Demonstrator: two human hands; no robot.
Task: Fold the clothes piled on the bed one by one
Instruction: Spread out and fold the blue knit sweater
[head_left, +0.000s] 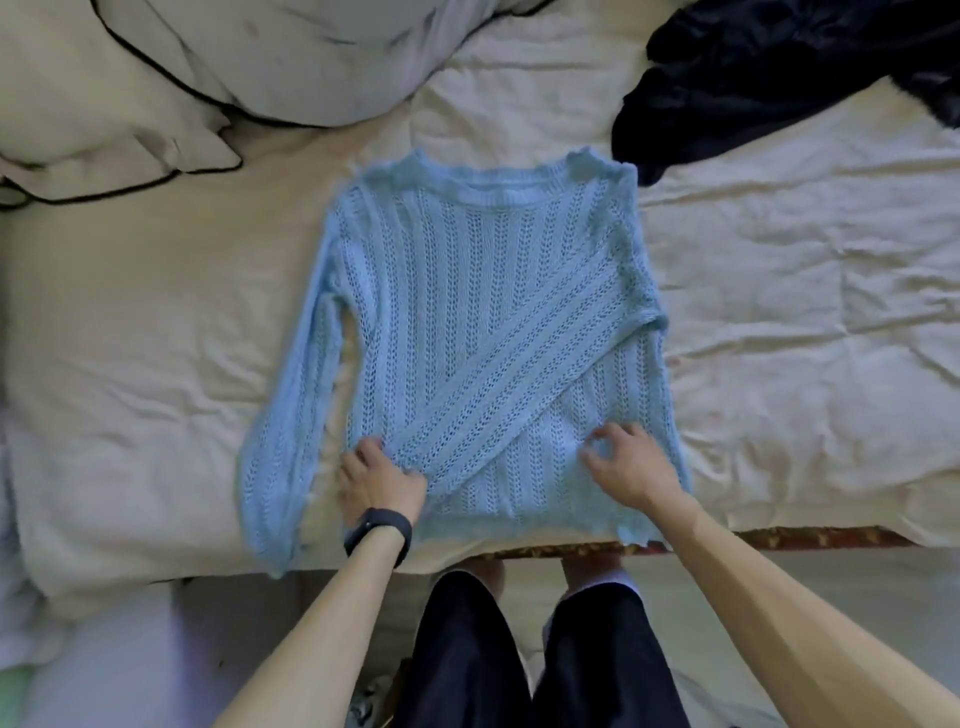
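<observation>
One pale blue knitted sweater (467, 270) lies flat on the bed (805, 338) in front of me, neckline at the far end and hem at the near edge of the mattress. Its right sleeve (519, 364) is folded in across the chest and runs on a slant from the right shoulder down to the lower left corner of the body. Its left sleeve (280, 441) is not folded; it lies straight along the left side of the body on the cream sheet, with the cuff reaching the near edge of the bed.

My left hand (379, 480) sits at the lower left corner of the sweater, fingers curled round the cuff end of the folded sleeve where it meets the side seam. A black wristband (382, 527) sits on that wrist. My right hand (631, 467) is over the lower right part of the body, just above the hem, fingers bent with the tips on the knit; whether they pinch the fabric or only touch it I cannot tell.

A heap of dark clothing (779, 78) lies at the far right of the bed, its nearest edge just beside the sweater's right shoulder. A cream pillow (93, 104) with black piping lies at the far left, apart from the sweater
</observation>
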